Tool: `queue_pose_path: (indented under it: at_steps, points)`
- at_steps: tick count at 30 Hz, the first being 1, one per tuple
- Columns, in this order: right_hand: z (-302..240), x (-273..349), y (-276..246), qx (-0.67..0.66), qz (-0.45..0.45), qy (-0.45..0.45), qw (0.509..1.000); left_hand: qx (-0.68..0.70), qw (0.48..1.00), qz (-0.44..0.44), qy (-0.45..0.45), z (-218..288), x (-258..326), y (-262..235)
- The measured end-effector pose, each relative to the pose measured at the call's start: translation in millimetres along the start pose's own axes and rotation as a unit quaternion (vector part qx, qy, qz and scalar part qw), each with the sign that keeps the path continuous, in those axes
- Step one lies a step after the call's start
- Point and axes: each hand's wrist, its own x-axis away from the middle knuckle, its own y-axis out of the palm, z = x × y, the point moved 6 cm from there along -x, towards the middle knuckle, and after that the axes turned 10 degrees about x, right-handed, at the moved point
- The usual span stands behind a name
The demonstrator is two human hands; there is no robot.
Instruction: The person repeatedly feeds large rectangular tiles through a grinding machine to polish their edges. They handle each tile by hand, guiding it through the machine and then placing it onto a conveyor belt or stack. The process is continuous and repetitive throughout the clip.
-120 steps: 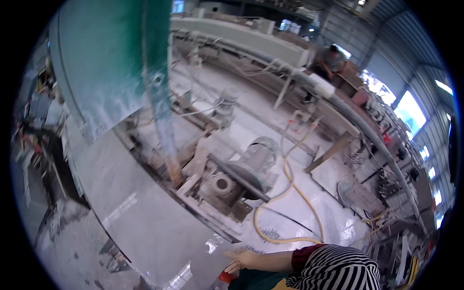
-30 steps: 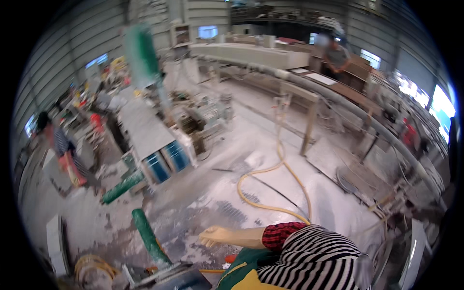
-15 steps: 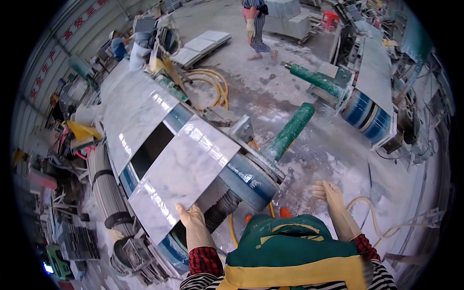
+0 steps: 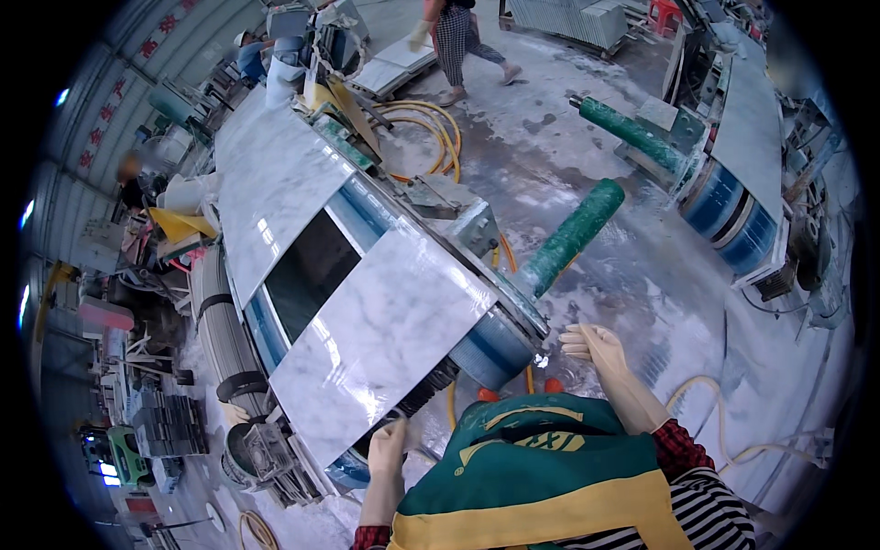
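A white marble slab with grey veins lies across the near end of a blue-belted conveyor. Its polished face reflects light. My left hand, in a cream rubber glove, is at the slab's near edge with its fingers curled closed. Whether those fingers grip anything is hard to make out. To the right of the conveyor's end, my right hand hangs in the air, gloved alike, its fingers stretched out and holding nothing. A second marble slab lies farther along the conveyor, beyond a dark gap.
Two green rollers stick out on the right. A second conveyor carries a slab at the far right. Yellow hoses coil on the wet floor, where a person walks. Ribbed grey bundles flank the conveyor's left side.
The near slab has shifted toward me, widening the gap behind it. My left hand has drawn back, its thumb no longer on the slab's top. The walking person has moved left.
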Motion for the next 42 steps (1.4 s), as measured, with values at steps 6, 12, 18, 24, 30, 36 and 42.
queue_pose_path:
  at_steps: [6,12,18,24,30,36,42]
  points:
    - [-1,-21,6,0.010,-0.024,0.002,1.000,-0.460,0.778,0.180,0.387,87,40,30]
    - [-11,-34,10,0.034,-0.051,-0.010,0.998,-0.563,0.718,0.209,0.353,87,-28,44]
    - [-4,-41,-16,0.000,-0.038,-0.030,0.999,-0.551,0.751,0.164,0.324,82,-43,41]
    - [23,-39,-84,-0.073,0.019,-0.008,0.997,-0.568,0.720,0.068,0.393,141,-8,13]
    - [57,-39,-100,-0.123,0.027,0.040,0.991,-0.550,0.754,-0.019,0.358,186,11,9]
    - [61,-50,-74,-0.086,0.026,0.085,0.992,-0.564,0.793,0.008,0.230,190,14,8]
    - [43,-60,-55,-0.080,-0.017,0.061,0.995,-0.574,0.797,0.005,0.188,205,17,8]
